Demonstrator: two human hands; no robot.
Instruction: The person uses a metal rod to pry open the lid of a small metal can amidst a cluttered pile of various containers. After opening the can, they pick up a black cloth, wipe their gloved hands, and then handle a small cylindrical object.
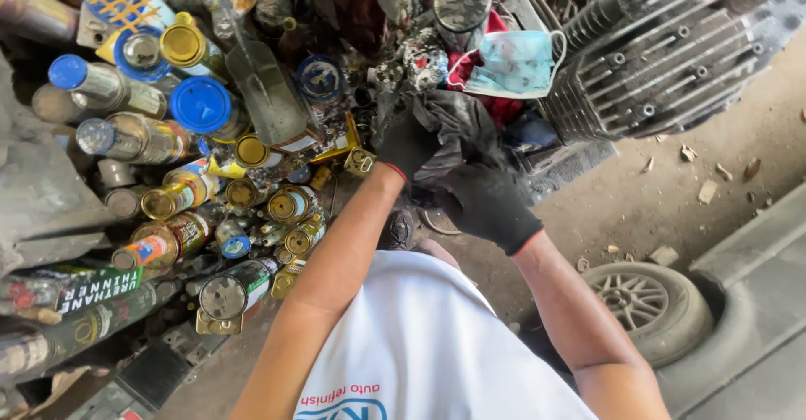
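**Both gloved hands on the dark rag, cans untouched**

Nearest you is your own white shirt (420,336), with both bare forearms reaching out from it. Take the dark rag (453,130) as your landmark: it is a crumpled piece of black cloth held up in front of you, just beyond your arms.

Your right hand (487,206), in a black glove with a red cuff, sits just below the rag, its fingers curled shut into the lower folds. Your left hand (405,144), gloved the same way, is at the rag's left edge; it looks closed on the cloth too, though the folds hide most of its fingers. So the rag is gathered between both hands and clear of any surface. Judging from that, you are at the stage of bunching or working the cloth; nothing shows it yet applied to anything.

Below and right of the rag, on the dusty floor (672,193), lies a small wheel with a tyre (642,307). Left of the rag stands a dense crowd of paint tins and spray cans (176,185), lids up, none of them held or touched. Just beyond the rag, up and to its right, a pale blue face mask (514,63) hangs over red cloth (495,92), and further right a grey finned engine block (663,59) rests. A paint-spattered can (462,4) stands behind the rag, farthest away.
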